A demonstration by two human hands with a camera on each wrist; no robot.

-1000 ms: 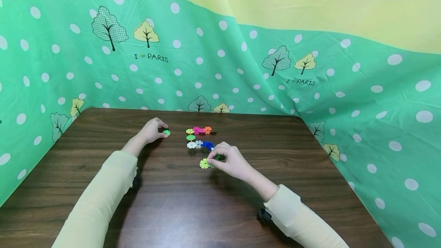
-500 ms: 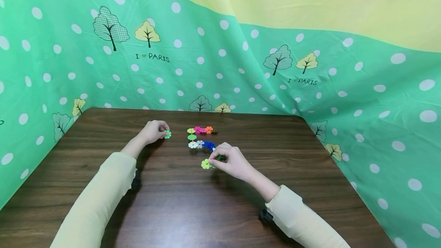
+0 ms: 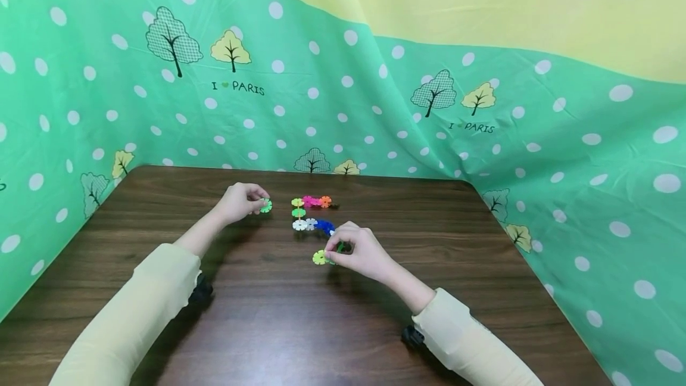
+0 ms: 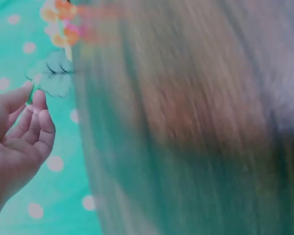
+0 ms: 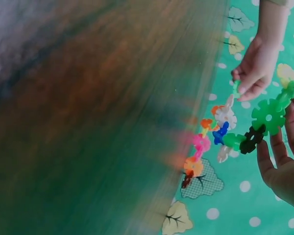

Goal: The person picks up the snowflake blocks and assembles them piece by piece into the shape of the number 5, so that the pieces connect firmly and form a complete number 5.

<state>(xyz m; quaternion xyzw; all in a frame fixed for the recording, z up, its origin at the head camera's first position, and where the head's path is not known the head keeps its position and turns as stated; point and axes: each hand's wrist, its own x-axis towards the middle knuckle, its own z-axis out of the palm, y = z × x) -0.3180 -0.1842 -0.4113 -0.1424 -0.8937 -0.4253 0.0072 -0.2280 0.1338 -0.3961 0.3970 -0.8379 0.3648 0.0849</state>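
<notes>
My left hand (image 3: 236,204) pinches a green snowflake disc (image 3: 266,205) by its edge, a short way left of a chain of joined snowflake discs (image 3: 300,226). The left wrist view shows only a thin green edge of that disc (image 4: 31,96) between thumb and finger. At the chain's near end, my right hand (image 3: 361,250) grips the discs, and a yellow-green disc (image 3: 319,257) sticks out past the fingertips. Close to this hand in the right wrist view are a large green disc (image 5: 268,117) and a black disc (image 5: 252,139). My fingers partly cover this end.
Farther along, the chain bends through blue, white and green discs to a pink disc (image 3: 308,201) and an orange disc (image 3: 325,202). All this is over a dark wooden table (image 3: 300,326). A green and yellow printed cloth (image 3: 343,112) hangs behind and beside it.
My left hand has shifted slightly to the right with the green disc, bringing it nearer the chain, and its forearm has swung. My right hand stays almost still on the chain.
</notes>
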